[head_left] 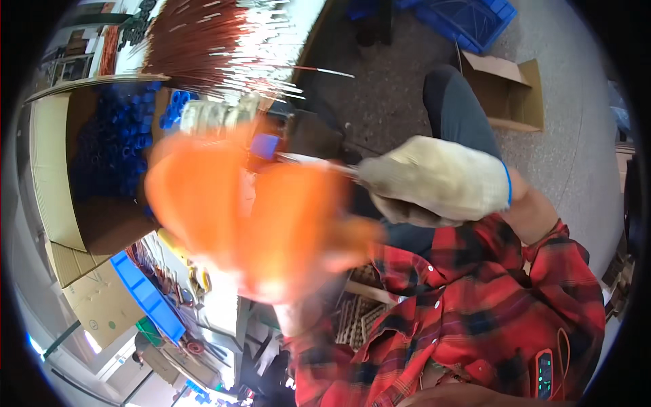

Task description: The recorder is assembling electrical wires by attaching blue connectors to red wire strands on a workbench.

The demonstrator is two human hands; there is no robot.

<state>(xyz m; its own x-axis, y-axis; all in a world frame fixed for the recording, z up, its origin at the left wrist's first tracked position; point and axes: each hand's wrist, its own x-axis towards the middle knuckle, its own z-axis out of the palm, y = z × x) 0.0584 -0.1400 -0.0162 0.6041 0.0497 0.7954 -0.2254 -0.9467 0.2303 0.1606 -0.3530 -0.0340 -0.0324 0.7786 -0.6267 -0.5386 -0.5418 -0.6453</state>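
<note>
My right hand point(434, 180), in a cream knit glove with a blue cuff edge, is closed with its fingers curled. From its fingertips a thin, pale rod-like piece point(319, 161) runs left towards a small blue piece point(264, 145); I cannot see whether the two are joined. My left hand point(264, 210) wears an orange glove and is badly smeared by motion. It is close to the blue piece, but its fingers and anything in them cannot be made out. Behind it stands a pale, ribbed object point(217, 115), partly covered by the glove.
An open cardboard box point(51, 169) of blue ring-like parts stands at the left. Many red rods with silvery ends point(203, 44) lie on the table beyond. A blue tray point(146, 295) is at the lower left. On the floor are another carton point(502, 91) and a blue crate point(468, 24).
</note>
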